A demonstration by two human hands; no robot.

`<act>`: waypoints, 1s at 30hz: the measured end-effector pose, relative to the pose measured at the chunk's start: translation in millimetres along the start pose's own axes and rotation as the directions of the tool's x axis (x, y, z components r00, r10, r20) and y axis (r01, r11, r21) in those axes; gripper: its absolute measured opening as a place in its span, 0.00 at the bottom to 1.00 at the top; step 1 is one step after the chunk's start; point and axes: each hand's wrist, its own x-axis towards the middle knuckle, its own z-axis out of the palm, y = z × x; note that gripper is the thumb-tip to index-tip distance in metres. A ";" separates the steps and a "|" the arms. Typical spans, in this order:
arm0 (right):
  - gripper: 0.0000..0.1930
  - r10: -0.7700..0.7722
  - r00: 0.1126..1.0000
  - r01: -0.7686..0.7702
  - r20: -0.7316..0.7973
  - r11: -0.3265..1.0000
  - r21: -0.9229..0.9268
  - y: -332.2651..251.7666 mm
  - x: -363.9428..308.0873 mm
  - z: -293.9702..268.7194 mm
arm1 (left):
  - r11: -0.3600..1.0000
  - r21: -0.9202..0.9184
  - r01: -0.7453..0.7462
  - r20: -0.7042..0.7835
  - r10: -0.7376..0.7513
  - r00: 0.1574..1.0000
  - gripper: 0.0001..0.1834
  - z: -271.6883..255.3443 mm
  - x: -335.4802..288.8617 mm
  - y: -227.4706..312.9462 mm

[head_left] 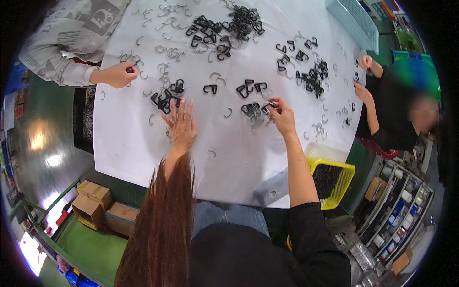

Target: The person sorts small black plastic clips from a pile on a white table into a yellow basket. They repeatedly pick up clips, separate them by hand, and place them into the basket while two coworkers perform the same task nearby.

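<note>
My left hand (183, 129) lies with its fingers stretched out on the white table. Its fingertips reach the edge of a small heap of black hook-shaped clips (165, 102). My right hand (283, 116) is closed in a pinch on a black clip (268, 108), just above the table. Beside that hand are a few more black clips (249, 109) and some pale translucent hooks (258, 123). A little farther away sits another loose group of black clips (246, 88), with a single black clip (210, 89) between the two heaps.
Larger heaps of black clips (244, 23) lie at the far side. Pale hooks (167, 52) are scattered over the white table (220, 177). A yellow basket (342, 189) holding black parts stands at the near right corner. A co-worker's hand (117, 75) works at left; another person's hands (365, 94) at right.
</note>
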 end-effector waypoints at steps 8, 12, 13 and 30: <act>0.10 0.295 0.956 -0.279 0.010 0.891 0.359 18.2 -53.3 -49.2 | 0.973 -0.194 -0.128 0.078 0.146 0.986 0.21 22.7 59.2 70.5; 0.11 0.254 0.966 -0.232 -0.049 0.934 0.272 29.1 -63.9 -48.2 | 0.993 -0.116 0.005 0.022 -0.003 1.000 0.25 46.1 90.0 110.3; 0.10 0.279 0.959 -0.269 -0.051 0.952 0.147 33.6 -66.7 -48.1 | 0.995 -0.101 0.025 0.076 -0.018 0.997 0.24 51.5 94.0 114.7; 0.13 0.432 0.902 -0.377 -0.022 0.810 0.449 31.4 -72.9 -37.0 | 0.535 -0.571 0.622 0.734 -0.006 0.679 0.16 34.0 91.9 110.0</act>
